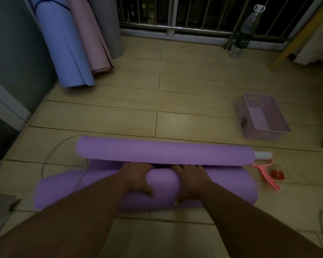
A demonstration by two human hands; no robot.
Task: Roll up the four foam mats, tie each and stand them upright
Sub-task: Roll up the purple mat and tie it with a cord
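Purple mat [222,185] is rolled on a tiled floor [194,90], seemingly the last of four. Far left beyond it, a blue mat [63,43], a pink mat [90,40] and a grey mat [108,25] stand upright in the corner, the blue one bound with dark cord [66,8]. The purple mat's near end is wound into a thick roll; its far edge curls up just past the hands. Left hand [138,181] and right hand [191,183] sit side by side at mid-roll. Each grip is closed over the foam, fingers across the top and thumbs on the near side, probably to keep the winding tight and even. Right of the purple mat are a basket [268,135], a roller [265,174] and a cup [277,174]; far beyond stands a bottle [244,32].
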